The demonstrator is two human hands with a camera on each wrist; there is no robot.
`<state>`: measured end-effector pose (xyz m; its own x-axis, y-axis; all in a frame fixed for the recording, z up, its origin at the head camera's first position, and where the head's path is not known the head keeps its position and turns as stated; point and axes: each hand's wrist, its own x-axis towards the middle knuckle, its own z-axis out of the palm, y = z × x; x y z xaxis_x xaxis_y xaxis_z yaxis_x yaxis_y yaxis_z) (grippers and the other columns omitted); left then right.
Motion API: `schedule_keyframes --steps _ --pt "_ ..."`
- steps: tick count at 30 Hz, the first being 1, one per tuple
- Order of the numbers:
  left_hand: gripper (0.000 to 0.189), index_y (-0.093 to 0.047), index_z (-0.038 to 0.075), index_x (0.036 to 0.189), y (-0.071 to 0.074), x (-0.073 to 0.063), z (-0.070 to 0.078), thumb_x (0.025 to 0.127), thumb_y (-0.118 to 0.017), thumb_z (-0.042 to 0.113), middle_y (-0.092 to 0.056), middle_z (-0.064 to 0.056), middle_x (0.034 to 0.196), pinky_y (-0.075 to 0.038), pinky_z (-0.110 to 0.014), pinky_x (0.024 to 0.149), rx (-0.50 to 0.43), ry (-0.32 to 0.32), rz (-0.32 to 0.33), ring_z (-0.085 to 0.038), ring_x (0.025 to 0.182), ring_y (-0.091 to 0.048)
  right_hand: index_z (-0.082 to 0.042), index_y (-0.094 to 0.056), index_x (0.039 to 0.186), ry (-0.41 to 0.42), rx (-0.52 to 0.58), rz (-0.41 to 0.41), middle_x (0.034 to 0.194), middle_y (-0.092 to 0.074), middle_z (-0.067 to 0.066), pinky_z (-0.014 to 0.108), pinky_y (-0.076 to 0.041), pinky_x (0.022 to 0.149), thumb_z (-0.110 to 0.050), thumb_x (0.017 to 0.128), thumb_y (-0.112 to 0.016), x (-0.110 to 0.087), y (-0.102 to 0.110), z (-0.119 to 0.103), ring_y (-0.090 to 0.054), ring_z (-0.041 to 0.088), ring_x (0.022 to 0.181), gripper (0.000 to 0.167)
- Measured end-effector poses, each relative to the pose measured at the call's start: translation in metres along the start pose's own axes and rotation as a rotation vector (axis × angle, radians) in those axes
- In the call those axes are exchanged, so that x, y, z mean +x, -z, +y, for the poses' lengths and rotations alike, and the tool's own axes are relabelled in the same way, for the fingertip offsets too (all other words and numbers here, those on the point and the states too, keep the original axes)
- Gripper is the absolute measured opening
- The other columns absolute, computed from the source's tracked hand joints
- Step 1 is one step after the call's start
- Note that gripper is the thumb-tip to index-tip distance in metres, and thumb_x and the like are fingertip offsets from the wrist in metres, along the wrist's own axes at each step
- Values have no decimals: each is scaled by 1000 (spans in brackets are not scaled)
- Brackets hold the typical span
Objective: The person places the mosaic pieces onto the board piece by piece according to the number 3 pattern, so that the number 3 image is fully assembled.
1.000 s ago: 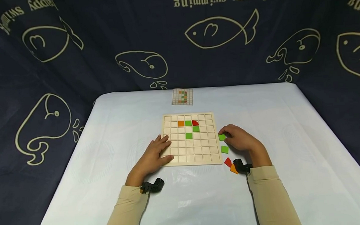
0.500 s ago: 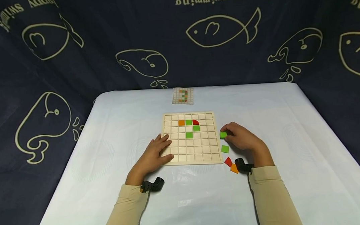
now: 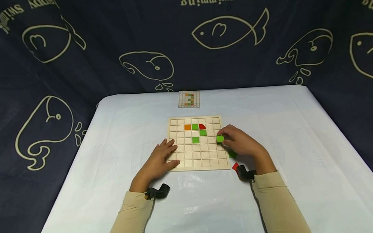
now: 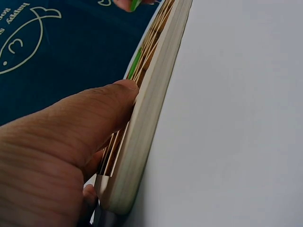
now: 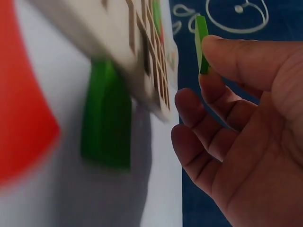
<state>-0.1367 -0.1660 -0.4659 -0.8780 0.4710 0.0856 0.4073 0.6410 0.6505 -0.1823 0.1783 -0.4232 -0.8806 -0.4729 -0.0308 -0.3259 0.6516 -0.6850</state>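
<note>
My right hand (image 3: 242, 142) pinches a green square tile (image 5: 201, 45) between thumb and fingertip, over the right edge of a wooden grid board (image 3: 188, 157). In the head view that tile hides part of the board's rightmost columns. Spread out, my left hand (image 3: 158, 161) rests on the board's left edge; the left wrist view shows its thumb (image 4: 111, 101) on the rim. Set in the board's upper cells are an orange square (image 3: 187, 127), a red quarter-circle (image 3: 202, 126) and several green squares (image 3: 195, 140).
On the table right of the board lie another green tile (image 5: 106, 118), partly under my right hand's shadow, and a red piece (image 3: 235, 166). Behind the board lies a small card (image 3: 189, 99) printed with a coloured grid pattern. A dark fish-print cloth (image 3: 234, 69) hangs beyond the table.
My right hand has picked the green tile up from the table and carried it left over the board's edge. The orange piece by the right wrist is now mostly covered. My left hand stays put.
</note>
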Motion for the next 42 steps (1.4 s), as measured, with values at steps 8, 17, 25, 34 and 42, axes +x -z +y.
schedule_keyframes --steps 8,17,25,34,42 --pt "61 -53 -2 141 1 -1 1 91 -73 27 -36 -16 156 -13 -60 117 1 -6 5 -40 148 -19 -3 -62 119 62 -24 -68 109 -55 7 39 -43 84 0 94 -60 9 -15 -13 -48 23 93 25" --pt "62 -52 -2 142 0 0 0 91 -73 27 -35 -14 157 -14 -58 118 6 0 5 -39 148 -19 -4 -62 120 57 -15 -84 111 -56 5 39 -44 88 -2 95 -60 16 -29 -23 -50 21 96 25" --pt "62 -52 -1 143 1 -1 1 92 -73 28 -34 -13 157 -12 -57 118 -9 14 -7 -37 149 -17 -5 -63 121 90 -44 -104 117 -58 6 40 -45 92 -3 97 -60 18 -38 -26 -51 20 100 25" --pt "62 -52 -1 142 1 -1 2 92 -73 27 -35 -14 157 -12 -58 118 -5 13 -4 -37 148 -18 -5 -66 117 98 -137 -69 111 -60 7 43 -43 95 -1 92 -61 22 -45 -25 -51 23 102 26" --pt "62 -52 -1 142 1 0 3 91 -73 27 -35 -14 157 -12 -58 118 -7 18 -5 -37 148 -17 -6 -65 119 69 -136 -75 111 -59 6 42 -42 95 -6 92 -65 21 -44 -27 -50 23 102 27"
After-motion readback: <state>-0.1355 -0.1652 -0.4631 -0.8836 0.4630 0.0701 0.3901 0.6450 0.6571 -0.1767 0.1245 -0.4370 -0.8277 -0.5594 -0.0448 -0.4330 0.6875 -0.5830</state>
